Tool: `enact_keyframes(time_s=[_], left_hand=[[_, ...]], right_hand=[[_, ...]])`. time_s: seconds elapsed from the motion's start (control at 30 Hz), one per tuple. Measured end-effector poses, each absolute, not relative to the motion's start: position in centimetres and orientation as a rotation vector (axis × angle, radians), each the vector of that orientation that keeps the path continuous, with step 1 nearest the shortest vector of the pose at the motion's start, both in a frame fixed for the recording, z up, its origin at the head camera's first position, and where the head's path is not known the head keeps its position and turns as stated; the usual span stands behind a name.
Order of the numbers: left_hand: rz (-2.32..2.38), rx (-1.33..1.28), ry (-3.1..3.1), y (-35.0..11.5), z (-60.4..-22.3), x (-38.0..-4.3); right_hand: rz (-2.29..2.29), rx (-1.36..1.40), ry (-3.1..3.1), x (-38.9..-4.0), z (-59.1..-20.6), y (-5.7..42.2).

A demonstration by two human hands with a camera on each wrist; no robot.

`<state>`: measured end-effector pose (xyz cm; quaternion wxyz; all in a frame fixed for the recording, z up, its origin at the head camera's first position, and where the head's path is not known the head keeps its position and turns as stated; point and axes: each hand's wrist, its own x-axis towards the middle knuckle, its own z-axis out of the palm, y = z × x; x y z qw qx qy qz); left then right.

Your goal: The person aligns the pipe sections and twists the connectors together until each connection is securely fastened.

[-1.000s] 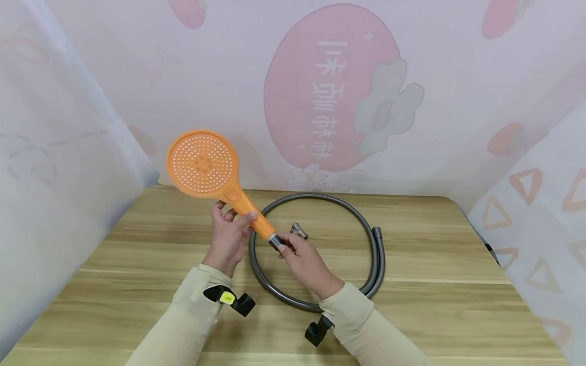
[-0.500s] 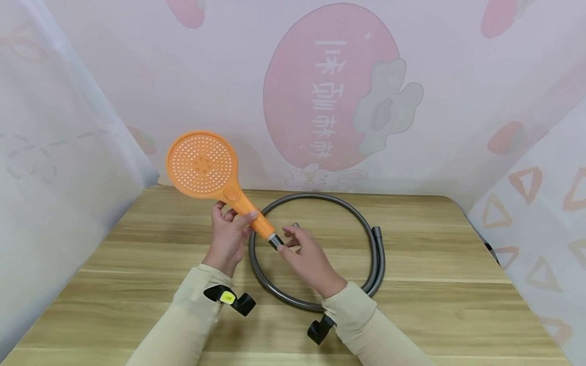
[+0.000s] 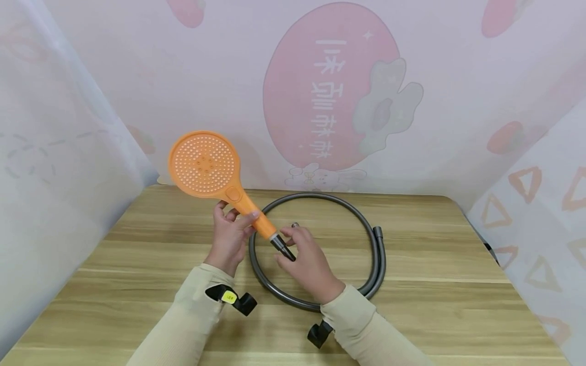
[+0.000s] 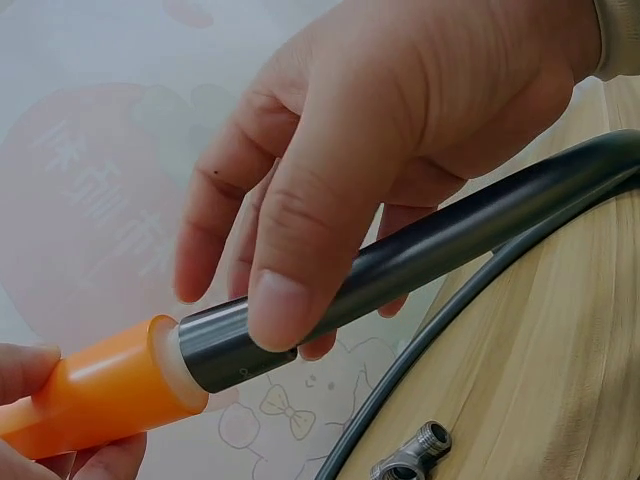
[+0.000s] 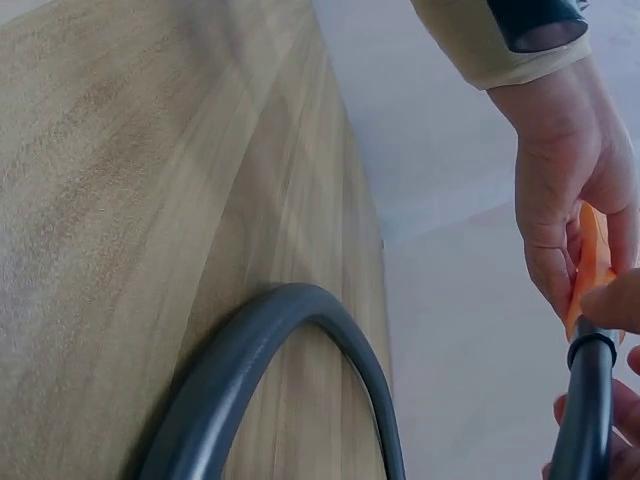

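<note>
An orange shower head (image 3: 203,162), its perforated face toward me, is held up over the table. My left hand (image 3: 226,236) grips its handle, thumb in front and fingers behind. A dark grey nut (image 4: 215,340) on one end of a shower hose (image 3: 316,195) meets the pale ring at the handle's end. Around that end my right hand (image 3: 313,264) has its thumb and fingers spread apart. In the left wrist view the right thumb overlaps the nut's lower edge, and the index finger stands off from it. Some right fingertips are hidden behind the hose.
The hose loops in a wide circle on the wooden table (image 3: 435,284), its other end (image 3: 377,232) at the right of the loop. Inside the loop lies a small metal threaded fitting (image 4: 430,440), mostly covered by my right hand in the head view. A printed curtain (image 3: 220,76) rises behind.
My right fingers lifted off the nut and spread, then the hand shifted slightly down, uncovering more of the nut and hose. The left hand and shower head moved barely to the right.
</note>
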<state>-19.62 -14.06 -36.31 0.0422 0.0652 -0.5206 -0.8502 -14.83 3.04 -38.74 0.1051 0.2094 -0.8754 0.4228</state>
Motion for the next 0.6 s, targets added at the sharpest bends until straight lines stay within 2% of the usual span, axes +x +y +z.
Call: enact_keyframes(time_s=[0.6], left_hand=[[-2.606, 0.215, -1.592, -14.11, -36.22, -19.60]], right_hand=[[1.157, 0.537, -2.544, -14.66, -39.10, 2.29]])
